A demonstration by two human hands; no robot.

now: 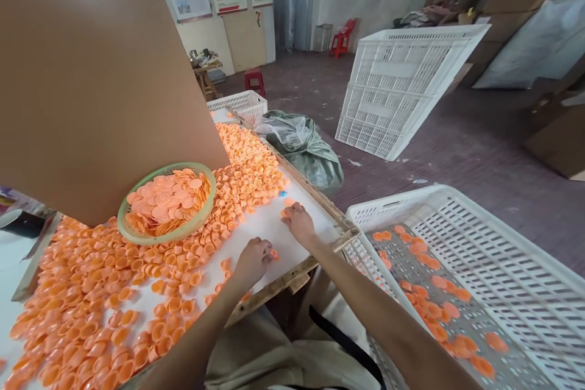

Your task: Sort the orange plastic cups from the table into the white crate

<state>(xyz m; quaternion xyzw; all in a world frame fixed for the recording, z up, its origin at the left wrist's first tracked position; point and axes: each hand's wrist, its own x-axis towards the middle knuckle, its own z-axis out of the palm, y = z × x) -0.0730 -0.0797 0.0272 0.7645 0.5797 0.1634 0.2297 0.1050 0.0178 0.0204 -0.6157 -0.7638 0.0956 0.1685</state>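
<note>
My left hand (253,261) is over the white tabletop near its front edge, fingers curled round a small orange plastic piece (275,254). Further to the right, my right hand (300,223) has its fingers closed on another orange plastic piece (286,214), partly hidden by the fingertips. Just beyond it lie an orange disc (289,202) and a small blue bit (283,194). Many small orange plastic cups (178,268) are heaped to the left of my hands. A green-rimmed basket (212,195) full of flat orange discs (167,198) rests on the heap.
A big cardboard sheet (100,91) stands behind the basket. A wooden strip (315,189) edges the table. At my right, a white crate (498,237) holds scattered orange pieces. Stacked white crates (388,85) and a green sack (315,158) stand on the floor beyond.
</note>
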